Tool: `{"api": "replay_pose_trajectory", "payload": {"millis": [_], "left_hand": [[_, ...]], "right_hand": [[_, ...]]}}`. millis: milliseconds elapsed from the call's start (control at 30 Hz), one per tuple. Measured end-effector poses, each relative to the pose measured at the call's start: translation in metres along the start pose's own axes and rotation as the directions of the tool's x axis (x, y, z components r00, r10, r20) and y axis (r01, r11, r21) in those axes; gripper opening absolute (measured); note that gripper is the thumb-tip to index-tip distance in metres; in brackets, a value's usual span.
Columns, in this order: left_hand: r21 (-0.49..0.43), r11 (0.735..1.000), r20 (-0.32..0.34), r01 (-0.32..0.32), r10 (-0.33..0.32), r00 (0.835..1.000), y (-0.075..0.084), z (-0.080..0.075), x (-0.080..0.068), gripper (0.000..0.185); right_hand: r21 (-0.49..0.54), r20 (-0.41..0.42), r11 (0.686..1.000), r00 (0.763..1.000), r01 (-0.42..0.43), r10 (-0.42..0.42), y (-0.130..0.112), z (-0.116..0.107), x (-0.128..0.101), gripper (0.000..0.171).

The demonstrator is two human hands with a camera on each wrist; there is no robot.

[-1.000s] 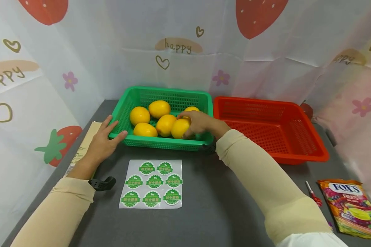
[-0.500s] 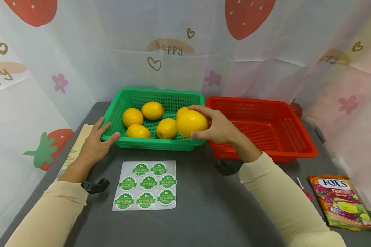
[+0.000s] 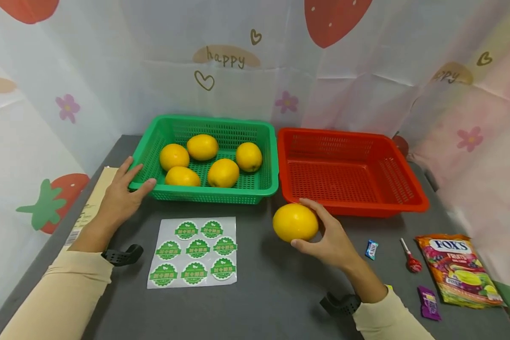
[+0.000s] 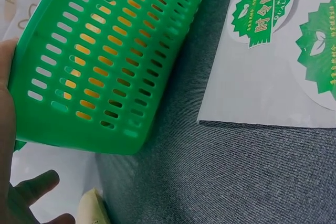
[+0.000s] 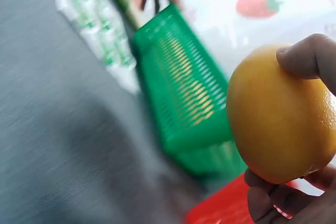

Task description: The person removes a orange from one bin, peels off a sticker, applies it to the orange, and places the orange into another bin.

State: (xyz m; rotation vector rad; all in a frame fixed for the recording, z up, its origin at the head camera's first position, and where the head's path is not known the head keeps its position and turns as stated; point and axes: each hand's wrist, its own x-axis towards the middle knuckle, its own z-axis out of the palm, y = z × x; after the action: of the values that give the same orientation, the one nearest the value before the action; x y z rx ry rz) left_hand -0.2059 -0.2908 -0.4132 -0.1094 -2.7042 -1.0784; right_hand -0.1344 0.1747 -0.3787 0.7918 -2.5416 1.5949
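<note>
My right hand (image 3: 331, 238) grips an oval yellow-orange citrus fruit (image 3: 295, 222) between thumb and fingers, in front of the two baskets. The right wrist view shows this fruit (image 5: 281, 116) close up, with the thumb on one side and curled fingers on the other. Several similar fruits (image 3: 223, 173) lie in the green plastic basket (image 3: 212, 195) at the back. My left hand (image 3: 121, 198) rests on that basket's front left corner, fingers spread and mostly straight. The basket wall (image 4: 84, 129) fills much of the left wrist view.
A red plastic basket (image 3: 352, 206) stands right of the green one. A sheet of green round stickers (image 3: 195, 252) lies in front. At right are a Fox's candy bag (image 3: 459, 271), a lollipop (image 3: 413, 263) and small wrapped candies (image 3: 428, 303). A pale yellow packet (image 3: 93, 200) lies left.
My right hand has lifted the citrus fruit out of the green basket and brought it right and nearer, over the table. The left hand stays on the basket's corner.
</note>
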Motion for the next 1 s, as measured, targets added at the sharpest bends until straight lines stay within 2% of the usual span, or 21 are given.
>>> {"api": "replay_pose_trajectory", "payload": {"millis": [133, 300, 367, 433, 467, 500, 533, 600, 667, 700, 733, 767, 833, 900, 1000], "left_hand": [[0.002, 1.000, 0.002, 0.004, -0.004, 1.000, 0.000, 0.001, 0.001, 0.070], [0.014, 1.000, -0.011, 0.003, -0.003, 1.000, 0.000, 0.000, 0.000, 0.071], [0.031, 0.999, -0.042, -0.014, 0.015, 0.999, 0.003, 0.001, -0.002, 0.071], [0.047, 0.997, -0.118, -0.065, 0.070, 0.990, 0.009, 0.002, -0.006, 0.068], [0.055, 0.993, -0.173, -0.103, 0.111, 0.979, 0.012, 0.003, -0.008, 0.064], [0.059, 0.987, -0.238, -0.149, 0.158, 0.958, 0.017, 0.004, -0.011, 0.060], [0.058, 0.979, -0.307, -0.195, 0.203, 0.930, 0.022, 0.007, -0.014, 0.054], [0.048, 0.952, -0.426, -0.304, 0.295, 0.855, 0.034, 0.014, -0.021, 0.045], [0.012, 0.911, -0.501, -0.412, 0.362, 0.786, 0.047, 0.023, -0.028, 0.038], [-0.015, 0.888, -0.520, -0.459, 0.386, 0.762, 0.053, 0.028, -0.033, 0.035], [-0.042, 0.867, -0.525, -0.496, 0.403, 0.750, 0.060, 0.032, -0.037, 0.033], [-0.067, 0.849, -0.521, -0.524, 0.418, 0.744, 0.065, 0.036, -0.041, 0.031], [-0.121, 0.831, -0.504, -0.544, 0.421, 0.755, 0.075, 0.044, -0.049, 0.027], [-0.160, 0.838, -0.474, -0.522, 0.398, 0.785, 0.083, 0.049, -0.056, 0.023], [-0.201, 0.863, -0.442, -0.464, 0.342, 0.829, 0.081, 0.061, -0.063, 0.024]], "right_hand": [[-0.035, -0.018, 0.998, 0.999, -0.050, 0.049, 0.006, 0.003, -0.015, 0.074], [-0.054, -0.027, 0.994, 0.995, -0.095, 0.094, 0.023, 0.009, -0.023, 0.074], [-0.071, -0.031, 0.992, 0.995, -0.100, 0.099, 0.029, 0.011, -0.026, 0.074], [-0.088, -0.035, 0.991, 0.995, -0.097, 0.094, 0.034, 0.013, -0.028, 0.075], [-0.093, -0.035, 0.991, 0.995, -0.093, 0.090, 0.035, 0.015, -0.029, 0.076], [-0.096, -0.036, 0.991, 0.996, -0.087, 0.084, 0.037, 0.016, -0.029, 0.076], [-0.101, -0.036, 0.991, 0.996, -0.084, 0.080, 0.038, 0.016, -0.030, 0.076], [-0.102, -0.036, 0.991, 0.996, -0.081, 0.078, 0.040, 0.017, -0.030, 0.077], [-0.092, -0.033, 0.992, 0.996, -0.081, 0.078, 0.042, 0.017, -0.030, 0.077], [-0.088, -0.034, 0.993, 0.996, -0.080, 0.078, 0.042, 0.017, -0.030, 0.077], [-0.084, -0.035, 0.994, 0.997, -0.077, 0.074, 0.043, 0.017, -0.030, 0.077], [-0.078, -0.034, 0.994, 0.997, -0.072, 0.070, 0.044, 0.016, -0.030, 0.077], [-0.068, -0.029, 0.996, 0.998, -0.064, 0.062, 0.046, 0.015, -0.030, 0.078], [-0.064, -0.019, 0.996, 0.998, -0.054, 0.053, 0.047, 0.014, -0.030, 0.078], [-0.059, -0.006, 0.997, 0.999, -0.048, 0.048, 0.048, 0.014, -0.031, 0.078]]}}
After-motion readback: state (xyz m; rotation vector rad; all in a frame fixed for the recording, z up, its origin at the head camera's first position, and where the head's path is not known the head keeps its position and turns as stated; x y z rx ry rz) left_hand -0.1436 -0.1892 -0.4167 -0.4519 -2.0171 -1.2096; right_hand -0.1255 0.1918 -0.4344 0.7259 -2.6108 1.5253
